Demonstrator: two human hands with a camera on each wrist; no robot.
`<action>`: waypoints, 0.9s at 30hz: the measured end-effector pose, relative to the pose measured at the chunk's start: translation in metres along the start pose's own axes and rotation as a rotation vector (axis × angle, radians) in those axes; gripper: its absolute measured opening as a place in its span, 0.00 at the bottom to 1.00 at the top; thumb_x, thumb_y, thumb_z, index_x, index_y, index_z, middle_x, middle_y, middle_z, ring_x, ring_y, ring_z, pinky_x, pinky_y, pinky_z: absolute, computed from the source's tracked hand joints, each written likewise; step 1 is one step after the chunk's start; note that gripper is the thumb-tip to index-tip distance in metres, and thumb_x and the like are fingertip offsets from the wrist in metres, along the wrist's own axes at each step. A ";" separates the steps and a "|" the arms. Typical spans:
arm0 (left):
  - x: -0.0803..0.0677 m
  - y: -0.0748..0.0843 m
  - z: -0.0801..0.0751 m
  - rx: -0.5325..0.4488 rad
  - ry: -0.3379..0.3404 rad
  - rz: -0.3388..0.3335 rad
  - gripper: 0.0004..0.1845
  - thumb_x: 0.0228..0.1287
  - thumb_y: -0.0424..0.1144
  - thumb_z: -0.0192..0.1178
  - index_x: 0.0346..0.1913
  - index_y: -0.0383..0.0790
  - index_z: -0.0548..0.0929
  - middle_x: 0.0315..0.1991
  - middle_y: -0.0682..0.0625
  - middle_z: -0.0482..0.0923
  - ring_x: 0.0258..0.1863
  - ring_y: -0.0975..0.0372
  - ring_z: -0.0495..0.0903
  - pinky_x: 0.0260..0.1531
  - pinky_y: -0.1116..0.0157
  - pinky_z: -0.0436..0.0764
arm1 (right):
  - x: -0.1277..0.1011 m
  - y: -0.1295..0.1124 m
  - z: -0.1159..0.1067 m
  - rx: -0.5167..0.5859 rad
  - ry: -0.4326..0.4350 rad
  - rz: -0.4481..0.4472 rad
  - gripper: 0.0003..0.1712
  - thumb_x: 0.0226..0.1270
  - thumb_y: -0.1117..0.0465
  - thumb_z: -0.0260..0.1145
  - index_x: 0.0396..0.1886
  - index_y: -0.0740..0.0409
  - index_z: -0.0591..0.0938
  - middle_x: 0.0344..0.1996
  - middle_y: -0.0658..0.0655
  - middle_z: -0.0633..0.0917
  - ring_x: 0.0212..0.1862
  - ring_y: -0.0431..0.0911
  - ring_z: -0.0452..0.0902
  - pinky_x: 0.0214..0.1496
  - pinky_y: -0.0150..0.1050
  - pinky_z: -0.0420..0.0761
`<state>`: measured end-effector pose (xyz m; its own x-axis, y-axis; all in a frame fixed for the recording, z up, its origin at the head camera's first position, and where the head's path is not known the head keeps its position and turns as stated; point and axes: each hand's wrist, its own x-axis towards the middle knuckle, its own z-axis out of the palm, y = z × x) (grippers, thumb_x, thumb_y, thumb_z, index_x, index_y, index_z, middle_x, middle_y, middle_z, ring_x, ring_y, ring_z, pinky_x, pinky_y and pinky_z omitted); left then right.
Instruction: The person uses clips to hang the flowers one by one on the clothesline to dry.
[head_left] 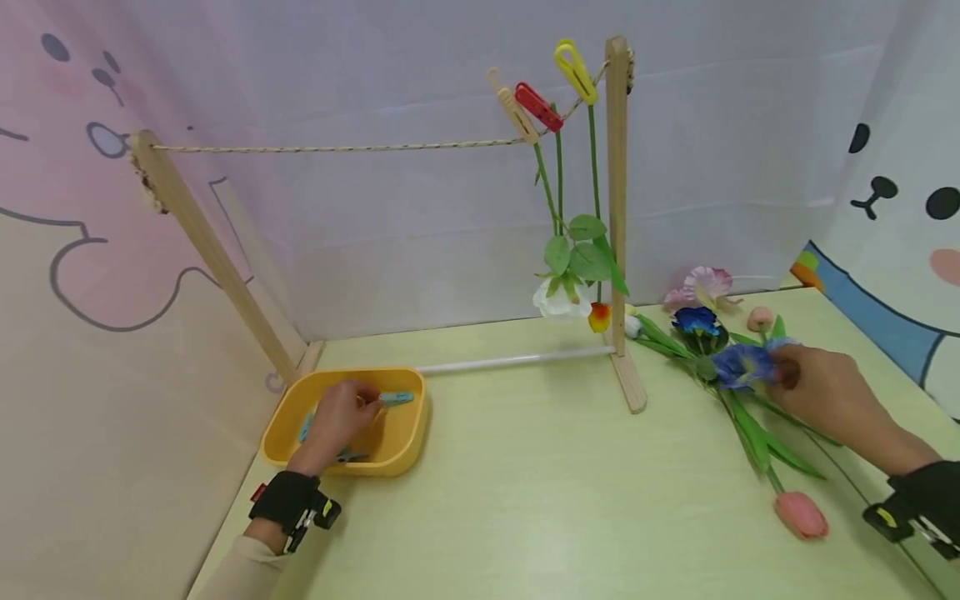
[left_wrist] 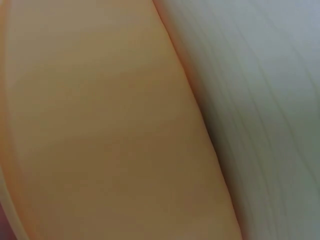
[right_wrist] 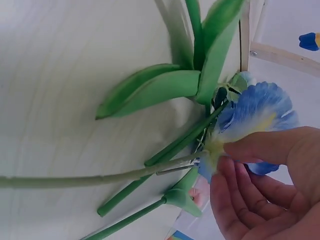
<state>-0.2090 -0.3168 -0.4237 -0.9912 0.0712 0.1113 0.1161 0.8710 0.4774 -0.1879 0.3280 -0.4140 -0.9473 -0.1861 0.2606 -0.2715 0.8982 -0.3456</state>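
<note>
Inside the yellow basket [head_left: 416, 437], my left hand [head_left: 341, 417] pinches a light blue clothespin [head_left: 395, 398] at its fingertips. The left wrist view takes in only the basket's side [left_wrist: 110, 120] and the tabletop beside it. Over at the right, my right hand [head_left: 817, 387] grips a blue flower [right_wrist: 260, 110] just below its bloom, between thumb and fingers. Its pale stem [right_wrist: 110, 177] runs away to the left in the right wrist view. Under and around this hand lie other artificial flowers, among them a pink tulip [head_left: 801, 514] and a dark blue bloom [head_left: 696, 321].
A rope [head_left: 337, 149] spans two wooden posts [head_left: 617, 200]. Beige [head_left: 517, 115], red [head_left: 538, 107] and yellow [head_left: 576, 73] clothespins hold hanging flowers near the right post, one a white rose [head_left: 562, 298]. A white bar [head_left: 517, 360] joins the stand's feet.
</note>
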 end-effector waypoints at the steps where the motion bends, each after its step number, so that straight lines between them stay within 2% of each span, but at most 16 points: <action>1: 0.001 0.000 0.001 -0.002 -0.010 -0.003 0.09 0.67 0.32 0.68 0.45 0.29 0.88 0.40 0.41 0.86 0.29 0.58 0.77 0.28 0.65 0.77 | 0.000 -0.001 0.001 -0.003 -0.003 -0.002 0.19 0.52 0.69 0.75 0.40 0.77 0.81 0.24 0.56 0.84 0.27 0.50 0.80 0.26 0.47 0.80; 5: 0.003 -0.001 0.004 0.002 -0.031 0.027 0.11 0.65 0.34 0.70 0.46 0.29 0.88 0.38 0.43 0.86 0.27 0.60 0.76 0.27 0.65 0.77 | 0.001 -0.002 0.004 -0.010 -0.031 -0.006 0.16 0.53 0.66 0.77 0.34 0.71 0.80 0.23 0.56 0.84 0.26 0.51 0.81 0.25 0.47 0.79; 8: 0.004 0.001 0.007 0.012 -0.033 0.074 0.08 0.64 0.35 0.72 0.41 0.32 0.89 0.34 0.46 0.86 0.26 0.61 0.77 0.29 0.64 0.79 | 0.000 0.000 0.006 -0.016 -0.027 -0.013 0.13 0.54 0.65 0.77 0.31 0.68 0.80 0.22 0.55 0.83 0.25 0.49 0.79 0.24 0.44 0.78; 11: 0.004 0.003 0.008 0.014 -0.047 0.094 0.06 0.65 0.37 0.72 0.37 0.36 0.89 0.32 0.50 0.86 0.29 0.61 0.79 0.33 0.62 0.81 | -0.002 0.001 0.006 -0.021 0.014 -0.023 0.13 0.56 0.65 0.76 0.23 0.60 0.78 0.18 0.50 0.79 0.21 0.45 0.73 0.22 0.39 0.71; 15: 0.004 0.005 0.010 0.011 -0.077 0.109 0.04 0.66 0.37 0.71 0.37 0.39 0.89 0.33 0.52 0.85 0.32 0.60 0.79 0.36 0.61 0.82 | -0.001 -0.001 0.000 -0.014 0.091 -0.014 0.20 0.59 0.63 0.75 0.17 0.53 0.73 0.15 0.46 0.76 0.18 0.42 0.67 0.21 0.36 0.61; 17: 0.004 0.004 0.012 0.015 -0.087 0.128 0.04 0.66 0.36 0.72 0.38 0.39 0.89 0.34 0.52 0.85 0.32 0.60 0.78 0.37 0.61 0.81 | 0.003 -0.003 -0.006 -0.019 0.132 0.000 0.19 0.59 0.62 0.75 0.16 0.54 0.73 0.14 0.47 0.77 0.17 0.42 0.68 0.20 0.36 0.62; 21: 0.003 0.005 0.014 0.025 -0.100 0.158 0.06 0.64 0.35 0.72 0.39 0.36 0.88 0.33 0.51 0.83 0.32 0.60 0.77 0.37 0.61 0.80 | 0.014 -0.009 -0.020 0.013 0.184 0.064 0.15 0.60 0.61 0.74 0.20 0.63 0.79 0.15 0.54 0.81 0.18 0.47 0.73 0.19 0.39 0.67; 27: 0.003 0.008 0.014 0.020 -0.091 0.142 0.08 0.62 0.33 0.73 0.41 0.35 0.86 0.36 0.48 0.83 0.33 0.57 0.77 0.39 0.58 0.82 | 0.027 -0.016 -0.038 0.088 0.199 0.163 0.18 0.66 0.56 0.70 0.28 0.69 0.80 0.20 0.63 0.83 0.21 0.51 0.76 0.20 0.39 0.69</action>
<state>-0.2119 -0.3025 -0.4318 -0.9665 0.2377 0.0964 0.2554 0.8583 0.4451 -0.2030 0.3237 -0.3666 -0.9303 0.0480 0.3637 -0.1396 0.8704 -0.4721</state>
